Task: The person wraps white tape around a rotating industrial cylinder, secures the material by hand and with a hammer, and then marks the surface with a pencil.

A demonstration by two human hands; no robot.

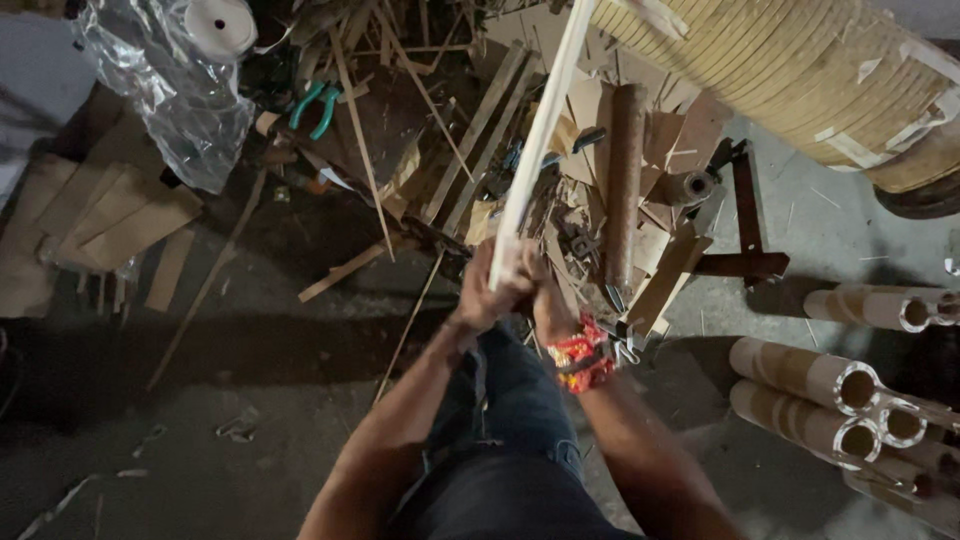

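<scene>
White strip (540,130) — lower end inside both hands' clenched fingers (510,285) — scrap pile (440,150) just beyond.

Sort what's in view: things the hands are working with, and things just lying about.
In hand: pale strip, gripped by left hand and right hand.
Lying about: teal pliers, cardboard tubes, plastic wrap, wood scraps.

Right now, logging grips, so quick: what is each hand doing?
Left hand: closed around the white strip.
Right hand: closed just below it, apparently on the same strip.
</scene>
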